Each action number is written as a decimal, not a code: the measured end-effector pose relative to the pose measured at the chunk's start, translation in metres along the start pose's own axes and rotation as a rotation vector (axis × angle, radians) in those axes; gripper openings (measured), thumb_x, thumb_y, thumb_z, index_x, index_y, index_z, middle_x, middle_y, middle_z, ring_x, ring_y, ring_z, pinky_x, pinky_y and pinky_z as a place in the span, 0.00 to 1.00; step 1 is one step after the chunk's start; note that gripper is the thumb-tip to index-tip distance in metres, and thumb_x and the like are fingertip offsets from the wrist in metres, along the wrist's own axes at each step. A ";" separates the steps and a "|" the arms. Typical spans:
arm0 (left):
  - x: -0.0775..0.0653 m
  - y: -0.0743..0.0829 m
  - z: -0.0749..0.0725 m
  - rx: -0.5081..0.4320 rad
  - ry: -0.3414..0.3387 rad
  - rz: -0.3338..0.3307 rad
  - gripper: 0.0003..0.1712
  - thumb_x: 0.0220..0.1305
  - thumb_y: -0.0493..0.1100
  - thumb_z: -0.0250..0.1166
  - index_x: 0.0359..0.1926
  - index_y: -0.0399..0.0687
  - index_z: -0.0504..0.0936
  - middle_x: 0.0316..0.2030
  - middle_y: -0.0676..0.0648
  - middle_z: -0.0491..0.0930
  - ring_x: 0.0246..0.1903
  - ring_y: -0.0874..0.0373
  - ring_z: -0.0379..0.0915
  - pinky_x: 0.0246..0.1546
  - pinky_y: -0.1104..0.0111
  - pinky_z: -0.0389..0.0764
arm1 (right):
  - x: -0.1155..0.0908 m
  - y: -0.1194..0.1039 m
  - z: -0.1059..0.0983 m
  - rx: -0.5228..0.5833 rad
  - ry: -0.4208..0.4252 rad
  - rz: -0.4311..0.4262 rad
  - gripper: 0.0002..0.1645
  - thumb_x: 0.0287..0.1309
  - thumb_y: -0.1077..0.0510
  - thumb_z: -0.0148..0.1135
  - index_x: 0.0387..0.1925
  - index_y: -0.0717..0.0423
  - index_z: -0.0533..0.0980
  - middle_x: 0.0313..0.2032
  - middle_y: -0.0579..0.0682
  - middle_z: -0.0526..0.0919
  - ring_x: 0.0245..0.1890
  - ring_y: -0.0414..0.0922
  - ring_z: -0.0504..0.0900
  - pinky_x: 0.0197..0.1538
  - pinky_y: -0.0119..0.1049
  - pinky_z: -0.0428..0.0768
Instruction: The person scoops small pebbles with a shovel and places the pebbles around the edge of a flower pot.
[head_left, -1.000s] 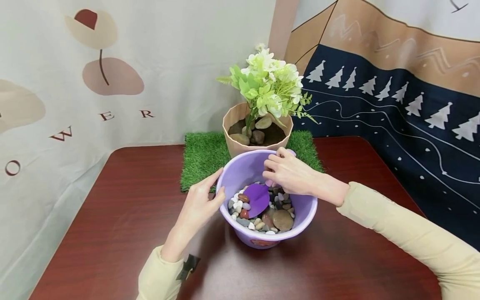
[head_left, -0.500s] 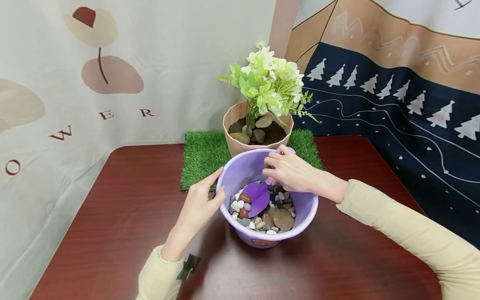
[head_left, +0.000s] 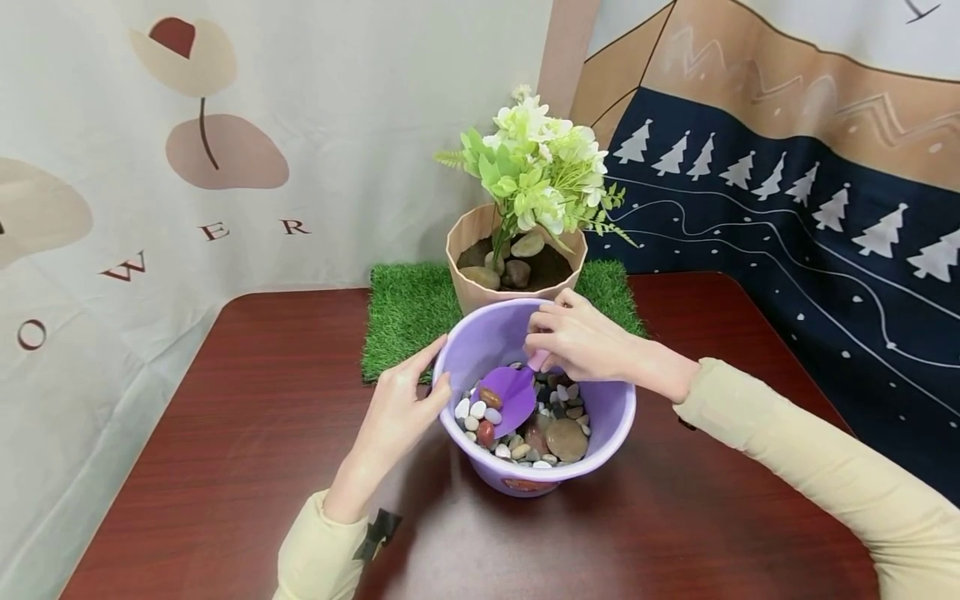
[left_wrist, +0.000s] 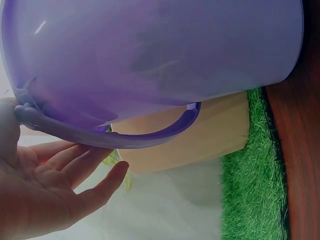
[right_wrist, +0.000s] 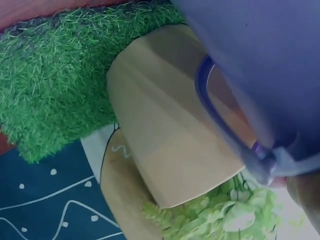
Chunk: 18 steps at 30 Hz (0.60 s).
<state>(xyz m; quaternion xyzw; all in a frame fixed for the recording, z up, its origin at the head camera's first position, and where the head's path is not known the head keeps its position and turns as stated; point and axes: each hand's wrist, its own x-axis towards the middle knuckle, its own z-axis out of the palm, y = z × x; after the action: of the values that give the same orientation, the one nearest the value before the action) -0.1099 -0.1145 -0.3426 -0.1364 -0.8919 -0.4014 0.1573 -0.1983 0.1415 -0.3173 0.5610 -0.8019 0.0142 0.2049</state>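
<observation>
A lilac plastic bucket point(head_left: 480, 333) holds pebbles of many colours, with a large tan stone point(head_left: 566, 440) among them. In the head view my left hand point(head_left: 401, 408) holds the bucket's left rim, thumb inside and fingers outside. The left wrist view shows its fingers beside the bucket's lowered handle point(left_wrist: 145, 140). Over the far right rim, my right hand point(head_left: 581, 337) grips the pink handle of a toy shovel point(head_left: 510, 396). Its purple blade lies tilted among the pebbles, with a brown pebble point(head_left: 490, 397) on it. In the right wrist view only a sliver of this hand point(right_wrist: 304, 197) shows.
Right behind the bucket, a beige pot point(head_left: 468, 292) with white flowers point(head_left: 540, 167) stands on an artificial grass mat point(head_left: 412, 308). The table point(head_left: 262, 417) is dark red wood. Printed curtains point(head_left: 337, 125) hang behind it and to its right.
The shovel blade has shifted slightly left in the bucket. White and red pebbles beside it have moved a little. My left hand and the bucket stay in place.
</observation>
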 end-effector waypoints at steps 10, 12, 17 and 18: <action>0.000 0.000 0.000 -0.006 -0.001 -0.018 0.29 0.54 0.40 0.60 0.60 0.45 0.71 0.52 0.40 0.78 0.37 0.55 0.75 0.38 0.63 0.79 | -0.011 0.009 -0.012 0.191 0.020 -0.016 0.10 0.43 0.48 0.67 0.32 0.41 0.78 0.31 0.38 0.78 0.35 0.36 0.72 0.38 0.33 0.62; 0.000 0.000 0.000 -0.010 -0.003 -0.021 0.29 0.54 0.40 0.60 0.60 0.45 0.72 0.51 0.40 0.78 0.38 0.55 0.76 0.40 0.62 0.80 | -0.013 0.010 -0.013 0.210 0.018 -0.015 0.10 0.43 0.48 0.67 0.32 0.40 0.78 0.31 0.37 0.77 0.35 0.35 0.72 0.38 0.33 0.61; 0.000 0.000 0.000 -0.019 -0.006 -0.029 0.29 0.55 0.40 0.60 0.60 0.45 0.72 0.50 0.40 0.79 0.43 0.54 0.78 0.43 0.61 0.81 | -0.016 0.012 -0.016 0.250 0.020 -0.010 0.10 0.44 0.48 0.67 0.32 0.39 0.78 0.32 0.36 0.77 0.36 0.34 0.72 0.39 0.32 0.61; 0.000 0.000 0.000 -0.022 -0.007 -0.030 0.29 0.55 0.40 0.60 0.60 0.45 0.71 0.50 0.40 0.79 0.43 0.53 0.78 0.43 0.61 0.81 | -0.017 0.013 -0.016 0.259 0.019 -0.006 0.10 0.44 0.48 0.67 0.32 0.39 0.78 0.32 0.36 0.78 0.36 0.33 0.72 0.39 0.32 0.61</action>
<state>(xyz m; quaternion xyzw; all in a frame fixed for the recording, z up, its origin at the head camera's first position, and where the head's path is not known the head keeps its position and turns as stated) -0.1096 -0.1143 -0.3426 -0.1261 -0.8901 -0.4128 0.1466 -0.1996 0.1654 -0.3055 0.5848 -0.7898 0.1225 0.1384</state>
